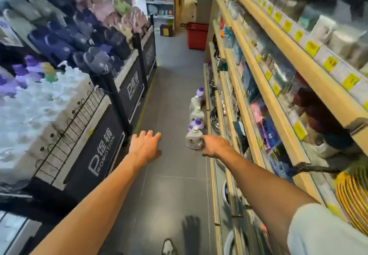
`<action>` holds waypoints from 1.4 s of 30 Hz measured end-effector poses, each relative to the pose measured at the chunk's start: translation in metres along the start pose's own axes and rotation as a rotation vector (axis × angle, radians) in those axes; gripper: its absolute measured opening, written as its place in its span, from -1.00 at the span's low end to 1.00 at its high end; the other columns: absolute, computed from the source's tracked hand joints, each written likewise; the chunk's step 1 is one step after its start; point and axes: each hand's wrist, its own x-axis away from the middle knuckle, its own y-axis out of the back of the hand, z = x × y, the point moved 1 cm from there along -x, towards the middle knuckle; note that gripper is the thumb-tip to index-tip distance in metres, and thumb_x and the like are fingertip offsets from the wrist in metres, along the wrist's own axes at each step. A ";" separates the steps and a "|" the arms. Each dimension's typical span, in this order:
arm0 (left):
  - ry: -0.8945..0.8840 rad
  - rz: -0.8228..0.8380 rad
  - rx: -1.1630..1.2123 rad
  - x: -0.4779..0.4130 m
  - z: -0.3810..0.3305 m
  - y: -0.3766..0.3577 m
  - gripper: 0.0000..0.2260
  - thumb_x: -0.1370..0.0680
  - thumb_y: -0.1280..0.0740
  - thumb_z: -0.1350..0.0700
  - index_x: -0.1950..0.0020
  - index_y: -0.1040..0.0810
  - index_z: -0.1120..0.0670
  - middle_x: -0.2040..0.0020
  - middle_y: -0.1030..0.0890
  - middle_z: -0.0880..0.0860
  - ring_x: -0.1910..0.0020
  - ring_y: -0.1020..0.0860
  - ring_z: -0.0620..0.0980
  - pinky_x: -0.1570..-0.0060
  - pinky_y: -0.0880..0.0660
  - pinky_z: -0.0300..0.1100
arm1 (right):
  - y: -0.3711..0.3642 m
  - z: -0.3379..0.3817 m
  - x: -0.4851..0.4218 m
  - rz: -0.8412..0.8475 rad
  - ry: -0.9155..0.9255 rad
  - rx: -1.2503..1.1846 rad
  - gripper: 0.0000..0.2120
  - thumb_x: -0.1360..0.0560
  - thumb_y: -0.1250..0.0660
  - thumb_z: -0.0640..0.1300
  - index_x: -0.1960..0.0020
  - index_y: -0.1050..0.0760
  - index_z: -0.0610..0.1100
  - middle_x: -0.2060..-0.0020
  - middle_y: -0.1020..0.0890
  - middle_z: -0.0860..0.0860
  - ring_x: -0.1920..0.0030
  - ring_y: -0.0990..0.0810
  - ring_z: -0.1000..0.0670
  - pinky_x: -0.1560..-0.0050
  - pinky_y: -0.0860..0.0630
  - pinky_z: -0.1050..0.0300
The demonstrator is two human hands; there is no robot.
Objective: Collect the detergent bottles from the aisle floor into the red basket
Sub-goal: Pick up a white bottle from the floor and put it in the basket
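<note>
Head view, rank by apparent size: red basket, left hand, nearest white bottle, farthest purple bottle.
1. left hand
2. red basket, a close second, shrunk by distance
3. nearest white bottle
4. farthest purple bottle

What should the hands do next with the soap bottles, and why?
Probably the left hand should reach for the purple bottle. The right hand already seems to grip the white bottle nearest the person, the left hand is open and holds nothing, and the red basket stands far down the aisle, so carrying two at once would likely save a walk.
</note>
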 end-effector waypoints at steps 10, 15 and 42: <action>-0.189 0.093 -0.010 -0.185 -0.012 0.003 -0.48 -0.51 -0.36 -0.21 -0.42 -0.37 -0.10 -0.36 -0.47 0.06 -0.35 -0.43 0.14 -0.25 -0.38 0.07 | 0.023 -0.039 -0.094 0.068 -0.208 -0.071 -0.48 -0.48 -0.49 0.09 -0.38 -0.46 -0.02 -0.29 -0.60 -0.07 -0.29 -0.56 -0.18 -0.25 -0.50 -0.08; -0.288 0.195 -0.056 -0.270 -0.037 -0.014 -0.48 -0.53 -0.34 -0.20 -0.44 -0.35 -0.09 -0.39 -0.45 0.06 -0.37 -0.42 0.14 -0.27 -0.35 0.08 | 0.035 -0.074 -0.169 0.102 -0.253 -0.115 -0.50 -0.51 -0.48 0.05 -0.38 -0.45 -0.06 -0.29 -0.59 -0.10 -0.29 -0.56 -0.19 -0.22 -0.50 -0.06; -0.338 0.611 0.057 -0.671 -0.006 -0.155 -0.43 -0.55 -0.34 -0.16 -0.50 -0.24 -0.08 -0.42 -0.40 0.04 -0.39 -0.39 0.13 -0.27 -0.38 0.06 | -0.028 -0.167 -0.577 0.455 -0.418 -0.461 -0.45 -0.45 -0.46 0.05 -0.39 -0.43 -0.06 -0.25 -0.61 -0.14 -0.24 -0.59 -0.22 -0.17 -0.58 -0.09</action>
